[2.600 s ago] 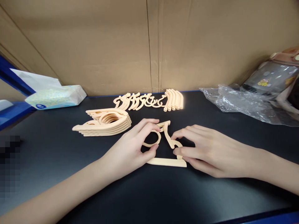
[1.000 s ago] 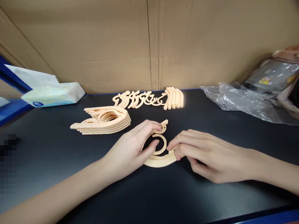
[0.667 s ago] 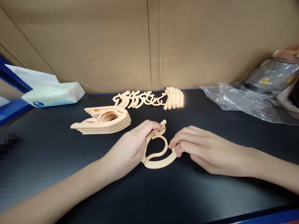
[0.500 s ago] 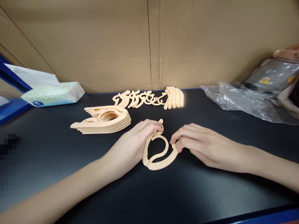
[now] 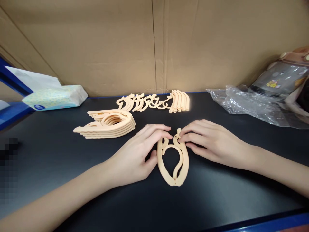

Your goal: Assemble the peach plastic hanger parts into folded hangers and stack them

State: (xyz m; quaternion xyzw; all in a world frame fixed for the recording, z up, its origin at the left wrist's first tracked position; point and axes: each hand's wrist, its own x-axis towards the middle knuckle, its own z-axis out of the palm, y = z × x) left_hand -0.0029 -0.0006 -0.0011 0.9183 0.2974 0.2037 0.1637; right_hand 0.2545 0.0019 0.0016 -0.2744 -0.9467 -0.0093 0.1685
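A peach plastic folding hanger [image 5: 173, 161] lies folded into a narrow loop on the black table [image 5: 72, 167], its joint pointing toward me. My left hand [image 5: 137, 151] pinches its left arm near the top, thumb below and fingers above. My right hand [image 5: 212, 141] pinches the tip of its right arm. Both hands are closed on the hanger.
A stack of folded hangers [image 5: 108, 124] lies to the left. A row of unfolded hangers [image 5: 154, 101] lies along the cardboard wall [image 5: 154, 45]. A tissue pack [image 5: 53, 96] sits far left. Crumpled clear plastic [image 5: 246, 103] and a grey bag [image 5: 282, 77] sit at right.
The hanger's arms have been swung together into a narrow loop, and it has turned so the joint faces me. Both hands moved up to its tips.
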